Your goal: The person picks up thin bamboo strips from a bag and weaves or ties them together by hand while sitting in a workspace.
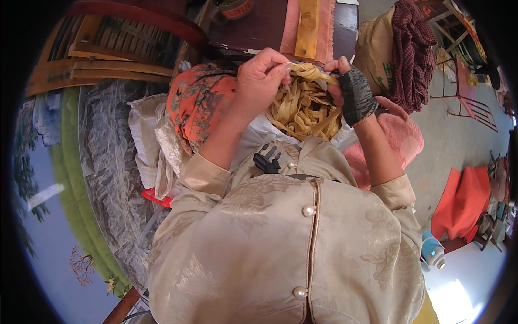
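Between my two hands stretches a strand of yellow-tan fibre with a thick knot or loop in it. My left hand, bare, pinches the strand's left end between thumb and fingertips. Around its right part close the fingers of my right hand, which wears a dark fingerless glove. Just below the hands, a heap of flat yellow-tan strips lies in a white plastic bag or lining close to my body. My right palm and part of the strand's right end are hidden by the glove and fingers.
Ahead is a dark table bearing a pink cloth and a wooden board. Orange patterned cloth lies at left, near slatted wooden chairs. At right are pink plush fabric, a sack and a checked cloth.
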The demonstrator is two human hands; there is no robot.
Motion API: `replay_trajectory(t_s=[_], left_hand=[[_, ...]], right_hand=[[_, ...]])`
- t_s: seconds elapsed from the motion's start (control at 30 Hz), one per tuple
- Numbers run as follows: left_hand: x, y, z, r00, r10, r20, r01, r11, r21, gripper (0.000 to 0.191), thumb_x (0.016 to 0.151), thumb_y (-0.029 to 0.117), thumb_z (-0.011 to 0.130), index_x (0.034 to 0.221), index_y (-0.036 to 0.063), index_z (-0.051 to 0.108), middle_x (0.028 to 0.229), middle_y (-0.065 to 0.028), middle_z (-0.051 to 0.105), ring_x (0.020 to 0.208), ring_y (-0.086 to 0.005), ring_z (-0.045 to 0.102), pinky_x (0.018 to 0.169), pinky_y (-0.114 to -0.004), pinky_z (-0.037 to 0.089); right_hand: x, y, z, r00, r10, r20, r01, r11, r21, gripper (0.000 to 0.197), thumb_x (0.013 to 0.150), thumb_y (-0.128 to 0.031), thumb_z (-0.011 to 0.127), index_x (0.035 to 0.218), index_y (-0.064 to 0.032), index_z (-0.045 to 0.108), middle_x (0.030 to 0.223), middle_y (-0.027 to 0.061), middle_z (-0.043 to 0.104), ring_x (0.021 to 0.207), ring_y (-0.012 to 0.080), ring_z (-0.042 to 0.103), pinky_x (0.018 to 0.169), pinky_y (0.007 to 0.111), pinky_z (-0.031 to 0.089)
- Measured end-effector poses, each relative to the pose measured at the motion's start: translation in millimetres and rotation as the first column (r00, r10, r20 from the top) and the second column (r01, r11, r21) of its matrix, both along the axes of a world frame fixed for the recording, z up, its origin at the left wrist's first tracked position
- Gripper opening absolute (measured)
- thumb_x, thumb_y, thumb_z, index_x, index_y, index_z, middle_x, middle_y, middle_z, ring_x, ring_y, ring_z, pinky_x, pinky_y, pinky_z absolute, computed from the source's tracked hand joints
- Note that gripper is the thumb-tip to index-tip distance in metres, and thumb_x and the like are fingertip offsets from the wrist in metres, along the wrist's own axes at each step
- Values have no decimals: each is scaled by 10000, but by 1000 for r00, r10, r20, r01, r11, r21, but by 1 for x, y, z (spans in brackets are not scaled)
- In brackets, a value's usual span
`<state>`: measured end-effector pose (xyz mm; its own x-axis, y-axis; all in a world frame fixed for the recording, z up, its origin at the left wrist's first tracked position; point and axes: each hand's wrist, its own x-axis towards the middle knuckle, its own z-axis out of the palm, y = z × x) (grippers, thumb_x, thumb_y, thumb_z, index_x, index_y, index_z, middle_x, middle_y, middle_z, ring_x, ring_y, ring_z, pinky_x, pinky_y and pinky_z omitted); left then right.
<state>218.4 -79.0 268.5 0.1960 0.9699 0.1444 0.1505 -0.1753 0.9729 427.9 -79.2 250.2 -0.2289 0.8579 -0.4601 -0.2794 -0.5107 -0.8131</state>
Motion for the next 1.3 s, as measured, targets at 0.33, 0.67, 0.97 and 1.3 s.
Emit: replay_trajectory(t_s=[0.33, 0.67, 0.97, 1.3], left_hand=[[15, -8, 14, 840, 48, -540, 237, 863, 446, 287, 806, 93, 606, 1086, 66, 549, 977, -100, 594, 933, -305, 568, 759, -348, 465], [-8, 2, -9, 593, 111, -798, 508, 718, 477, 219, 683, 72, 567, 900, 84, 537, 872, -60, 507, 759, -229, 524, 647, -343, 434], [-34, 49, -21, 691, 159, -705, 493, 610, 620, 154, 722, 129, 588, 822, 94, 477, 630, -52, 444, 593, -257, 498, 521, -364, 387], [15, 47, -17, 920, -171, 352, 304, 878, -370, 186, 928, 177, 463, 1073, 64, 488, 686, 54, 381, 518, -28, 325, 502, -193, 372]], right_hand=[[-20, -8, 8, 943, 92, 319, -172, 957, 233, 178, 828, -222, 601, 799, -53, 551, 593, -11, 490, 498, 67, 448, 452, 208, 348], [-28, -16, 3, 649, 188, 737, -609, 709, 355, 458, 824, -453, 538, 815, 5, 544, 723, 231, 542, 681, 370, 523, 649, 418, 419], [-49, -25, 29, 780, 80, 620, -443, 771, 458, 284, 817, -309, 547, 860, -28, 550, 774, 197, 583, 737, 370, 563, 686, 429, 436], [8, 35, -29, 778, -218, 589, -86, 892, 444, 310, 790, -294, 645, 752, 11, 606, 590, 132, 528, 544, 181, 448, 571, 323, 417]])
